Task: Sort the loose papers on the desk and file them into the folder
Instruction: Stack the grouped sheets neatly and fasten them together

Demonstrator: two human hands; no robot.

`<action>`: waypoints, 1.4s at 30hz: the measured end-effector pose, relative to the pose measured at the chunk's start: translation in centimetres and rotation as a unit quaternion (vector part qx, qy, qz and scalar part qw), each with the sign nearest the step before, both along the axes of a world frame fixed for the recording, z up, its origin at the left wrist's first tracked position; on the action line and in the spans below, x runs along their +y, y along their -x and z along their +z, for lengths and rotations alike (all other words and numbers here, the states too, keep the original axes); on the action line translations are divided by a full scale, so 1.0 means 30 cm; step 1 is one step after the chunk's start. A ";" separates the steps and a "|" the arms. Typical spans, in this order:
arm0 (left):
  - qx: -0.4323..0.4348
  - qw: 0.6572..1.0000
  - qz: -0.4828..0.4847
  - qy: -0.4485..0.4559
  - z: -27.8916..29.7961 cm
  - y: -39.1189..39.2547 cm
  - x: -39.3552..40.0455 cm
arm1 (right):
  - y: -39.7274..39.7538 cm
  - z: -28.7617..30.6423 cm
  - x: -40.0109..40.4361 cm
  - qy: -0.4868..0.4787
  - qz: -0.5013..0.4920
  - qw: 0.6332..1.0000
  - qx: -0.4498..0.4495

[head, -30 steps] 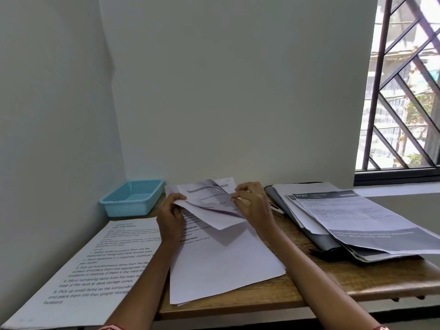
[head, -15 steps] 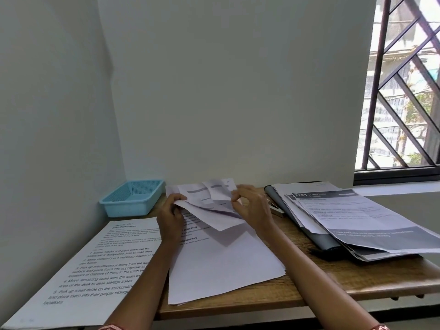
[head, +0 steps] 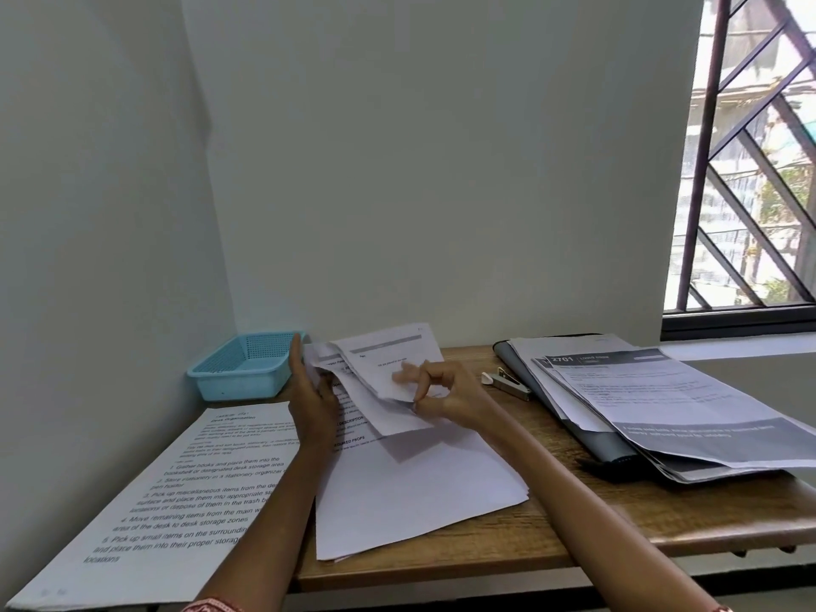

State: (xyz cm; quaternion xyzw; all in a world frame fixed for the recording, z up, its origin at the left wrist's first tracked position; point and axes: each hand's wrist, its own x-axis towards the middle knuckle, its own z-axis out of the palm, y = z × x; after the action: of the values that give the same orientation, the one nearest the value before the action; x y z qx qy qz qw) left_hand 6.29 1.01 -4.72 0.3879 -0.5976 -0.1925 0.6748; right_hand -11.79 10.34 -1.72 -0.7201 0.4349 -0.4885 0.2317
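Observation:
Both hands hold a few creased white printed sheets lifted above the desk's middle. My left hand grips their left edge. My right hand pinches their lower right corner between thumb and fingers. Under them lies a stack of white papers, blank side up toward the front. A large sheet with printed numbered text lies at the left and overhangs the desk's front. At the right a dark grey folder lies under several more printed sheets, the top one with a dark header.
A light blue plastic basket stands in the back left corner against the wall. A small stapler lies between the held sheets and the folder. The wooden desk ends at the front edge. A barred window is at the right.
The held sheets have been raised and tilted more upright. My right hand slid down to their lower corner, which uncovered the stapler. The left hand moved up along the left edge.

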 end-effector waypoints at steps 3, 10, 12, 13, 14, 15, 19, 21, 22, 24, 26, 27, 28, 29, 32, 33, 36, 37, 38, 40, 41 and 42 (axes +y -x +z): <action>0.019 1.000 0.001 0.002 0.000 -0.003 0.004 | -0.004 0.014 0.026 -0.092 0.076 0.992 -0.035; 0.059 0.996 -0.026 -0.063 0.031 -0.009 0.015 | 0.018 0.019 0.024 -0.085 0.006 0.996 -0.033; 0.066 0.994 -0.043 -0.081 0.033 -0.010 0.014 | 0.026 0.012 0.018 -0.081 -0.019 0.992 -0.098; 0.084 0.990 -0.061 -0.100 0.033 -0.013 0.009 | 0.038 0.008 0.011 -0.079 -0.032 0.988 -0.133; 0.109 0.983 -0.080 -0.126 0.033 -0.017 0.008 | 0.049 0.007 0.007 -0.075 -0.050 0.984 -0.156; 0.136 0.974 -0.100 -0.151 0.033 -0.022 0.007 | 0.060 0.005 -0.002 -0.072 -0.070 0.981 -0.166; 0.195 0.946 -0.119 -0.228 0.031 -0.028 0.003 | 0.072 -0.004 0.004 -0.112 -0.120 0.974 -0.158; 0.232 0.923 -0.148 -0.268 0.043 -0.024 0.013 | 0.068 -0.030 0.006 -0.125 -0.171 0.973 -0.093; 0.234 0.913 -0.162 -0.292 0.052 -0.020 0.022 | 0.068 -0.045 0.003 -0.130 -0.200 0.969 -0.066; 0.218 0.905 -0.175 -0.320 0.054 -0.020 0.026 | 0.072 -0.064 0.000 -0.152 -0.234 0.959 -0.044; 0.192 0.915 -0.157 -0.319 0.047 -0.020 0.032 | 0.077 -0.065 -0.001 -0.186 -0.241 0.952 -0.032; 0.157 0.930 -0.126 -0.309 0.039 -0.019 0.034 | 0.075 -0.064 0.000 -0.198 -0.242 0.950 -0.022; 0.112 0.945 -0.090 -0.293 0.031 -0.020 0.038 | 0.069 -0.061 0.003 -0.208 -0.246 0.947 -0.008; 0.066 0.958 -0.059 -0.271 0.024 -0.019 0.043 | 0.064 -0.058 0.003 -0.215 -0.257 0.942 0.005; -0.037 0.977 -0.014 -0.210 0.008 -0.004 0.058 | 0.047 -0.059 0.006 -0.219 -0.294 0.929 0.045; -0.070 0.977 -0.005 -0.201 0.004 0.004 0.059 | 0.040 -0.054 0.010 -0.219 -0.308 0.923 0.070; -0.155 0.967 0.020 -0.202 -0.009 0.010 0.039 | 0.012 -0.037 0.023 -0.188 -0.353 0.893 0.209; -0.161 0.965 0.022 -0.205 -0.016 0.006 0.031 | -0.002 -0.032 0.023 -0.163 -0.361 0.880 0.261; -0.156 0.964 0.015 -0.213 -0.019 0.003 0.028 | -0.018 -0.023 0.027 -0.136 -0.363 0.869 0.309; -0.137 0.960 -0.021 -0.242 -0.015 -0.004 0.023 | -0.059 -0.006 0.029 -0.112 -0.334 0.857 0.377; -0.124 0.956 -0.046 -0.261 -0.001 -0.006 0.031 | -0.082 0.004 0.030 -0.111 -0.313 0.850 0.408; -0.109 0.950 -0.069 -0.284 0.017 -0.006 0.044 | -0.109 0.017 0.034 -0.113 -0.294 0.840 0.443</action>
State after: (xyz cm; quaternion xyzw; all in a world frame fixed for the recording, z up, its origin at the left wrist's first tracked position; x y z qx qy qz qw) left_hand 6.48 2.33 -4.22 0.5397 -0.6132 -0.3574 0.4526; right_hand -8.52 11.35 -1.22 -0.6671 0.7343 -0.1102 -0.0601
